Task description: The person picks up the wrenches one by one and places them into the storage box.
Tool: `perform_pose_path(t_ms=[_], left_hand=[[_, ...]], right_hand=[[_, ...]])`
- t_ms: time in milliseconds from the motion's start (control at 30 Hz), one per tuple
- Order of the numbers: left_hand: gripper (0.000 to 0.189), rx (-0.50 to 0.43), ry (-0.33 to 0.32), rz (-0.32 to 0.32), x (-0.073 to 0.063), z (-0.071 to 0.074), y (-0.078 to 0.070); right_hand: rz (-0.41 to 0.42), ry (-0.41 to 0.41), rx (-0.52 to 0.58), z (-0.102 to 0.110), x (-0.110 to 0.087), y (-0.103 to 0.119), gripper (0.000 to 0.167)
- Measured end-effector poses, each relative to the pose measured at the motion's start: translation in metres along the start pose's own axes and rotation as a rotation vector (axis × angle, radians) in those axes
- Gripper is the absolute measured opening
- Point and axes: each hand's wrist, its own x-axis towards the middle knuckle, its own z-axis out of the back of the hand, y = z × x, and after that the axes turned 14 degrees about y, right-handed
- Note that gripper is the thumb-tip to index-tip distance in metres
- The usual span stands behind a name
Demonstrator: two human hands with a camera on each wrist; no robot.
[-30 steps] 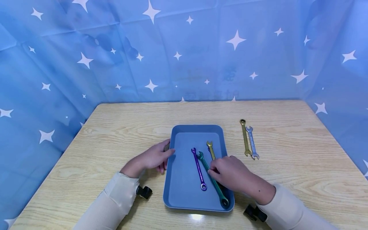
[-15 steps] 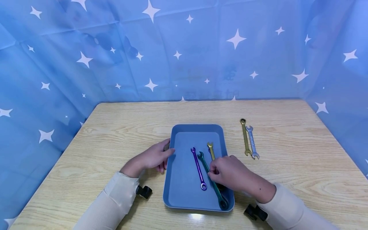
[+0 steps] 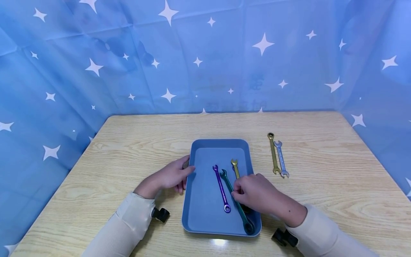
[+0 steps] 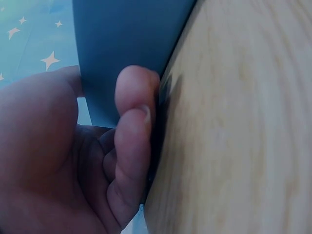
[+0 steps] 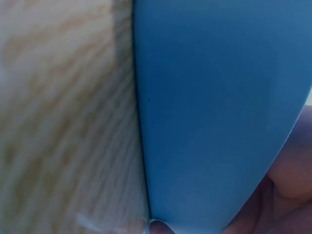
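Note:
My left hand (image 3: 174, 175) grips the left wall of a blue tray (image 3: 194, 225), thumb over the rim. In the left wrist view, the curled fingers (image 4: 134, 151) lie against the tray's outer wall, low by the table. Inside the tray, my right hand (image 3: 257, 192) has curled fingers pinching the middle of a green wrench (image 3: 228, 182). A gold wrench (image 3: 236, 168) runs under this hand, which hides its lower part. To the left lies a purple wrench (image 3: 222, 189). In the right wrist view, the tray wall (image 5: 209, 112) covers most of the hand's work.
A second gold wrench (image 3: 273, 153) and a silver-blue wrench (image 3: 281, 159) lie side by side on the wooden table (image 3: 128, 142), right of the tray. A blue curtain (image 3: 192, 43) with white stars stands behind the table and at both sides.
The green wrench's ring end has shifted slightly left and turned darker. Both hands and the tray stay nearly where they were.

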Motion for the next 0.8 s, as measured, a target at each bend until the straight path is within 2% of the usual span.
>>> perform_pose_path(t_ms=[333, 567, 800], left_hand=[[0.062, -0.01, -0.001, 0.011, -0.0005, 0.001, -0.0011], [0.062, -0.018, 0.006, 0.0, 0.0003, 0.0016, -0.001], [0.062, -0.011, 0.008, 0.006, 0.0009, 0.0014, -0.0004]], right_hand=[[-0.018, 0.009, -0.024, -0.0001, 0.002, 0.0022, 0.041], [0.002, 0.007, -0.066, 0.0021, 0.001, 0.002, 0.041], [-0.017, 0.039, -0.063, 0.0019, 0.0023, 0.0016, 0.04]])
